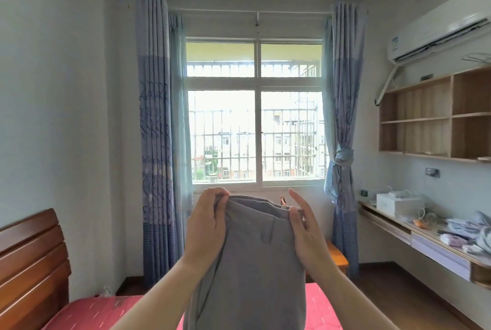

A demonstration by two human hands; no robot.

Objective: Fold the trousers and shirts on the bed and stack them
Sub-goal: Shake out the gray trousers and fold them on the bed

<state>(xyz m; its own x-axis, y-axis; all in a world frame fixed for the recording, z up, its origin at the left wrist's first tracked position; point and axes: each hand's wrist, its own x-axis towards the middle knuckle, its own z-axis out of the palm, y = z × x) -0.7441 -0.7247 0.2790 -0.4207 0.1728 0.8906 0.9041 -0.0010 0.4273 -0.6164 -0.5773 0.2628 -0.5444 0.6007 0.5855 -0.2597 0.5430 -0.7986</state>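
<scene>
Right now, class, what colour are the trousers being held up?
Plain grey trousers, seen best in the head view, held at the waistband by both hands.

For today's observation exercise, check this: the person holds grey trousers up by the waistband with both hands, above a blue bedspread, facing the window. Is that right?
One detail is wrong: the bedspread is pink-red, not blue; blue is the colour of the curtains. The head view shows it. The rest stands: both hands, left and right, hold the grey trousers up by the waistband, facing the window.
</scene>
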